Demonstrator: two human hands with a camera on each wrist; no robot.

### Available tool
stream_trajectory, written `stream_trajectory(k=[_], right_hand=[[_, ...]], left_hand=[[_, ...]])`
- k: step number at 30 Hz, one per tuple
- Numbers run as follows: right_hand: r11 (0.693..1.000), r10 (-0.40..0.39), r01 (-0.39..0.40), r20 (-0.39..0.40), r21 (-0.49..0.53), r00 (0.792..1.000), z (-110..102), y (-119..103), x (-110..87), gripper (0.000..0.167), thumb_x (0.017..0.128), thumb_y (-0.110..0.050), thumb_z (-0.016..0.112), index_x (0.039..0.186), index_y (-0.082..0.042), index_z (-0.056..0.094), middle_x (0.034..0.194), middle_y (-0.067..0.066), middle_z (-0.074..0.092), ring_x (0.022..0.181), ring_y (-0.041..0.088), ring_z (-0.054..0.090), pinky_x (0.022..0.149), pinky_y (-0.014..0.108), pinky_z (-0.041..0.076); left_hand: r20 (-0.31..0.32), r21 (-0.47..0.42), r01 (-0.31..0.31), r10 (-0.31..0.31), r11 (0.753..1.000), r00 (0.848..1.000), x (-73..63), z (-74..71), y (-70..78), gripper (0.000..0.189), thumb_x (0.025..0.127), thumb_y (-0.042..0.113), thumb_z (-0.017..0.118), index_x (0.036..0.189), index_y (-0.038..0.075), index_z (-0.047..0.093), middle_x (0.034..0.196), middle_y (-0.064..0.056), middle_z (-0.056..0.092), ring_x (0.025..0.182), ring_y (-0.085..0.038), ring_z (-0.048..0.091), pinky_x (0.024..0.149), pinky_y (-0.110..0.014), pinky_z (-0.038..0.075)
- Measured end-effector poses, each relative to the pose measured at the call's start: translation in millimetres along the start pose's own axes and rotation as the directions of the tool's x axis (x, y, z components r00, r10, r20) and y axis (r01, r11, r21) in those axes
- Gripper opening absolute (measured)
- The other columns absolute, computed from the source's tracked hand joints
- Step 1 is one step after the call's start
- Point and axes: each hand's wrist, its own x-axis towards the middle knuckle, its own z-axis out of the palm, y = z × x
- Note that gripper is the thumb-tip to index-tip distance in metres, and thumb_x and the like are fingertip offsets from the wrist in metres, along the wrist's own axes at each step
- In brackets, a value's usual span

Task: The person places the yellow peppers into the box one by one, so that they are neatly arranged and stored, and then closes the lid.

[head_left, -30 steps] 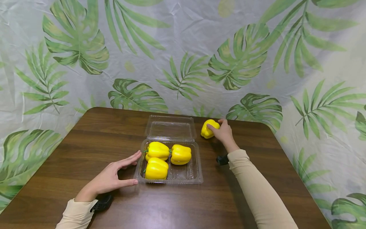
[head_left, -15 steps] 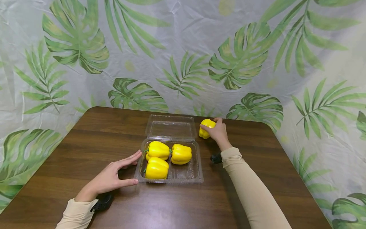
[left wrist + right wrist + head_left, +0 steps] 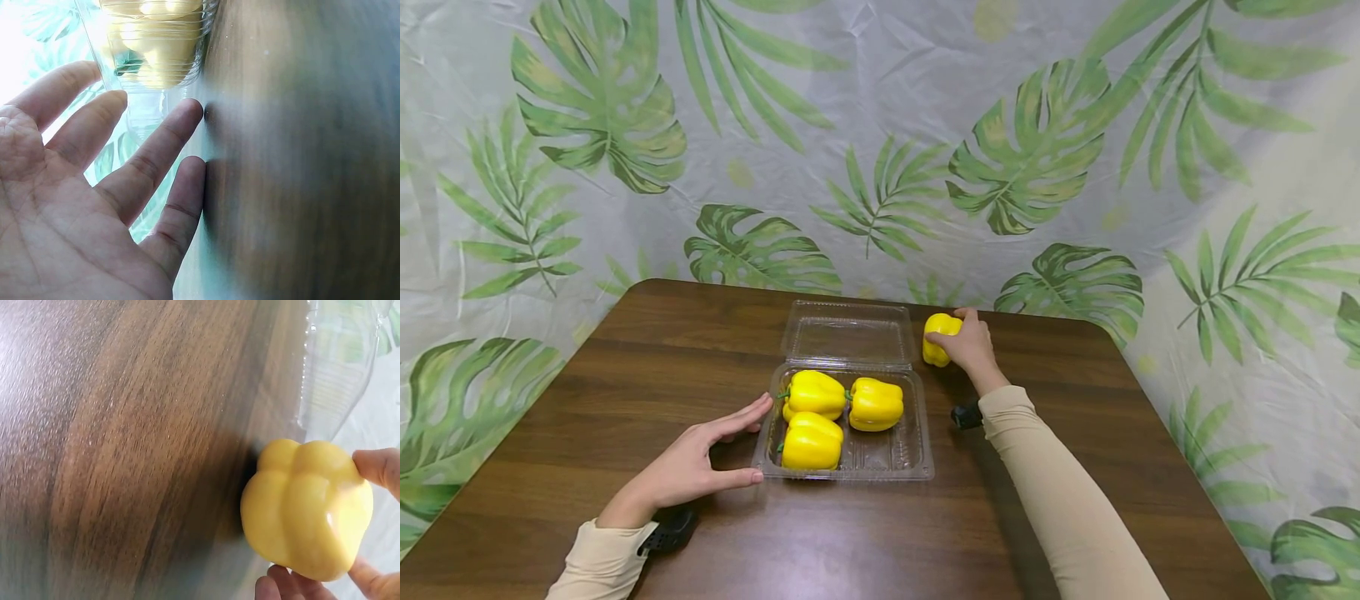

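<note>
My right hand (image 3: 972, 346) grips a yellow bell pepper (image 3: 939, 339) at the far right of the table, beside the container's raised lid. In the right wrist view the lobed end of this bell pepper (image 3: 306, 509) faces the camera, with thumb and fingers around its sides. A clear plastic clamshell container (image 3: 922, 450) stands at the middle, holding three yellow bell peppers with green stems, two on the left and one at the back right. My left hand (image 3: 692, 462) is spread at the container's left side, fingertips and thumb at its rim. Its straight fingers (image 3: 156, 147) show in the left wrist view.
The container's transparent lid (image 3: 848, 335) lies folded back behind it. A brown wood-grain table (image 3: 662, 358) carries everything. Right behind its far edge hangs a pale cloth (image 3: 895, 108) printed with green leaves.
My right hand has shifted slightly left with the bell pepper, which now sits a little nearer the lid. The left hand and the container have stayed put.
</note>
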Motion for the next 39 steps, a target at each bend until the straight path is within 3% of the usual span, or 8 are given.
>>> stream_trajectory(k=[20,39], right_hand=[[0.994,-0.063,0.072,0.096,-0.088,0.993,-13,11,1.0,0.077,0.097,-0.032,0.076,0.159,-0.002,0.041,0.154,0.032,0.043,0.137,0.048,0.049,0.111,0.059,0.051],[0.976,-0.149,0.175,0.183,-0.13,0.972,-31,25,-6.9,0.074,0.098,-0.031,0.074,0.158,0.0,0.043,0.154,0.031,0.05,0.13,0.046,0.056,0.108,0.058,0.052]], left_hand=[[0.004,0.015,-0.004,0.004,1.0,1.0,0.3,-0.5,0.9,0.088,0.09,0.04,0.088,0.165,0.023,0.045,0.17,-0.002,0.046,0.129,-0.015,0.068,0.11,-0.023,0.049],[-0.002,0.015,-0.004,0.004,1.0,1.0,0.1,-0.2,2.3,0.088,0.09,0.039,0.088,0.165,0.021,0.046,0.17,-0.002,0.046,0.129,-0.016,0.068,0.112,-0.021,0.046]])
